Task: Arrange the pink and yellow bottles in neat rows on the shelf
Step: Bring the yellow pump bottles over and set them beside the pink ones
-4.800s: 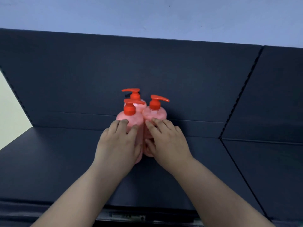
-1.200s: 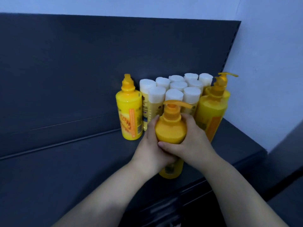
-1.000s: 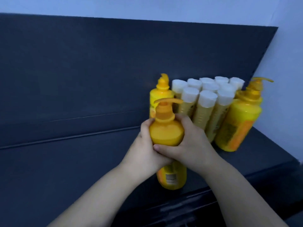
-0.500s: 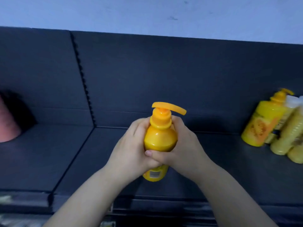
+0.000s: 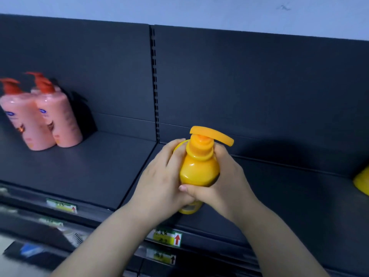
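Both my hands grip one yellow pump bottle (image 5: 198, 168) with an orange pump head, held upright over the dark shelf (image 5: 99, 162) just right of the slotted upright. My left hand (image 5: 159, 182) wraps its left side and my right hand (image 5: 225, 180) wraps its right side, thumbs meeting in front. A second yellow rim peeks out behind my left fingers. Pink pump bottles (image 5: 58, 114) with red pumps stand grouped at the far left against the back panel. A bit of another yellow bottle (image 5: 362, 181) shows at the right edge.
The slotted upright (image 5: 154, 82) divides the back panel into two bays. Bare shelf surface lies between the pink bottles and my hands. Price tags (image 5: 166, 236) sit on the shelf's front rail, with a lower shelf edge beneath.
I have carried the yellow bottle leftward from the yellow group. The view has swung left, so the pink bottles are in sight and the yellow group has slid almost out of frame.
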`<state>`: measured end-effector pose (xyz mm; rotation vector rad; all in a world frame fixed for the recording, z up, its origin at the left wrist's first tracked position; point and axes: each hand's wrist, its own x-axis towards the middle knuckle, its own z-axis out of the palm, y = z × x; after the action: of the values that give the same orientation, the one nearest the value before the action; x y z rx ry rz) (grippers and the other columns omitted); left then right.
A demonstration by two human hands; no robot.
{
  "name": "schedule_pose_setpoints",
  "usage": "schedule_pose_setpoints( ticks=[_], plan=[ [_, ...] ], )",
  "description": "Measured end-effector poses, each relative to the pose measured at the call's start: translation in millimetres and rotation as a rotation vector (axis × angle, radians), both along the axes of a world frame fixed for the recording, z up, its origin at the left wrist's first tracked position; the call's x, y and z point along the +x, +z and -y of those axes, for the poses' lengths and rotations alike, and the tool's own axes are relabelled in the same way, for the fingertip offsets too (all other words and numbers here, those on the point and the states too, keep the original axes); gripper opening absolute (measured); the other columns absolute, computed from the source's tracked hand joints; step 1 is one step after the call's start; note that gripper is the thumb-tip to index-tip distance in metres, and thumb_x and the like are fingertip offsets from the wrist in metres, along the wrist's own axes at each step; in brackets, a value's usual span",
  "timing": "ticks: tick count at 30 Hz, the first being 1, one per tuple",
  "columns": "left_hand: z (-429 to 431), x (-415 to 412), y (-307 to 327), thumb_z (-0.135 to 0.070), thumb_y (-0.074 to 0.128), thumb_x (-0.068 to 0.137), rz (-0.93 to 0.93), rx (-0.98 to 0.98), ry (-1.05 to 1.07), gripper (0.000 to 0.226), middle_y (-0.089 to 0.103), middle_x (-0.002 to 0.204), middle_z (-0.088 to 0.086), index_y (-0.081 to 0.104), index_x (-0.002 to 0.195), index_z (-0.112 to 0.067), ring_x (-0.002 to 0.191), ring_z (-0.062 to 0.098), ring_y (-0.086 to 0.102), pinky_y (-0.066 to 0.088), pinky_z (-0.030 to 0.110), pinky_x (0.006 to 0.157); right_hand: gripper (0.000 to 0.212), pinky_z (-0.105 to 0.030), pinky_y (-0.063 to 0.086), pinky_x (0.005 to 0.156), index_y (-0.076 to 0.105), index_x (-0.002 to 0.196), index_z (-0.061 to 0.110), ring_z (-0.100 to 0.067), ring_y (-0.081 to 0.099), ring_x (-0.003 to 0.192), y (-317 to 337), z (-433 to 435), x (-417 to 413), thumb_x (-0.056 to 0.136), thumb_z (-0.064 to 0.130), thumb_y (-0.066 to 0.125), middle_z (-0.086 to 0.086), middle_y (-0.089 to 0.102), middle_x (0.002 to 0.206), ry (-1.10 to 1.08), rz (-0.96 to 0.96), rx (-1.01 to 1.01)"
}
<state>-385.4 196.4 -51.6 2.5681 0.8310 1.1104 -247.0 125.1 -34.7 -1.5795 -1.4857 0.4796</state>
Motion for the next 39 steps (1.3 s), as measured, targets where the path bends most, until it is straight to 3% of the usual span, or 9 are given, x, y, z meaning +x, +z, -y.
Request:
schedule_pose_setpoints(
  ticks=[4, 7, 12, 14, 18, 25, 30, 34, 39],
  plan=[
    [-8.4, 10.4, 3.6, -0.048, 0.058, 0.06, -0.038, -0.026, -0.002, 0.079, 0.045, 0.132, 0.004, 0.035, 0.13, -0.019, 0.112, 0.017, 0.05, 0.041, 0.023, 0.082, 0.086, -0.03, 0.048, 0.09, 0.036, 0.124, 0.05, 0.001, 0.05, 0.107, 1.1, -10.3, 13.5, 0.052, 0.052, 0.084, 0.023, 0.052, 0.116, 0.011, 0.016, -0.02],
    [-15.5, 16.9, 5.0, -0.048, 0.061, 0.061, -0.043, -0.03, -0.007, 0.08, 0.044, 0.13, 0.003, 0.037, 0.131, -0.017, 0.113, 0.013, 0.047, 0.036, 0.014, 0.086, 0.084, -0.028, 0.047, 0.089, 0.035, 0.12, 0.053, 0.002, 0.05, 0.107, 1.2, -20.0, 22.5, 0.051, 0.054, 0.084, 0.025, 0.051, 0.115, 0.021, 0.006, -0.023],
    [-26.6, 14.5, -6.5, -0.047, 0.063, 0.062, -0.011, -0.07, 0.022, 0.079, 0.041, 0.132, -0.002, 0.036, 0.132, -0.021, 0.116, 0.011, 0.045, 0.035, 0.013, 0.087, 0.082, -0.029, 0.047, 0.089, 0.035, 0.116, 0.059, 0.001, 0.049, 0.108, -9.8, -39.5, 20.6, 0.052, 0.051, 0.086, 0.026, 0.049, 0.116, 0.077, -0.033, -0.059],
    [-34.0, 8.9, -10.1, -0.046, 0.064, 0.061, -0.017, -0.091, 0.025, 0.08, 0.04, 0.132, -0.003, 0.036, 0.132, -0.022, 0.116, 0.011, 0.045, 0.034, 0.012, 0.088, 0.08, -0.026, 0.045, 0.088, 0.033, 0.11, 0.064, 0.004, 0.048, 0.107, -13.1, -48.2, 15.2, 0.052, 0.049, 0.086, 0.029, 0.048, 0.114, 0.074, -0.043, -0.072],
    [-55.9, -8.6, -13.6, -0.047, 0.062, 0.061, -0.027, -0.087, 0.038, 0.079, 0.044, 0.131, -0.001, 0.039, 0.131, -0.019, 0.116, 0.013, 0.047, 0.04, 0.018, 0.087, 0.085, -0.026, 0.046, 0.087, 0.033, 0.118, 0.058, 0.004, 0.048, 0.106, -16.3, -70.0, -1.8, 0.051, 0.051, 0.085, 0.028, 0.048, 0.114, 0.062, -0.026, -0.085],
    [-121.8, -67.2, -14.6, -0.047, 0.064, 0.059, -0.009, -0.087, -0.019, 0.079, 0.04, 0.129, -0.009, 0.038, 0.13, -0.024, 0.111, 0.006, 0.047, 0.036, 0.009, 0.083, 0.078, -0.023, 0.045, 0.087, 0.035, 0.106, 0.067, 0.011, 0.048, 0.104, -18.9, -128.0, -63.3, 0.053, 0.043, 0.087, 0.035, 0.05, 0.109, 0.026, -0.052, -0.044],
    [-183.2, -128.9, -20.2, -0.045, 0.063, 0.056, -0.015, -0.163, -0.015, 0.081, 0.038, 0.129, -0.014, 0.034, 0.13, -0.032, 0.111, 0.003, 0.043, 0.036, 0.01, 0.082, 0.077, -0.034, 0.049, 0.09, 0.034, 0.114, 0.064, 0.003, 0.05, 0.107, -24.2, -185.0, -129.8, 0.052, 0.055, 0.079, 0.027, 0.051, 0.115, -0.002, -0.072, -0.066],
    [-232.9, -157.7, -20.2, -0.033, 0.07, 0.057, -0.044, -0.24, -0.019, 0.086, 0.04, 0.128, -0.015, 0.032, 0.134, -0.03, 0.111, 0.009, 0.046, 0.046, 0.029, 0.086, 0.083, -0.039, 0.048, 0.091, 0.028, 0.12, 0.06, -0.003, 0.05, 0.11, -29.9, -232.0, -163.8, 0.051, 0.062, 0.074, 0.023, 0.048, 0.12, -0.088, -0.063, -0.06],
    [-280.6, -161.3, -18.5, -0.029, 0.073, 0.062, -0.081, -0.242, -0.086, 0.083, 0.04, 0.125, -0.013, 0.031, 0.134, -0.029, 0.11, 0.009, 0.048, 0.039, 0.021, 0.083, 0.082, -0.042, 0.048, 0.092, 0.022, 0.115, 0.064, -0.006, 0.049, 0.111, -28.6, -265.9, -177.8, 0.052, 0.061, 0.075, 0.023, 0.044, 0.122, -0.193, -0.067, -0.098]
  ],
)
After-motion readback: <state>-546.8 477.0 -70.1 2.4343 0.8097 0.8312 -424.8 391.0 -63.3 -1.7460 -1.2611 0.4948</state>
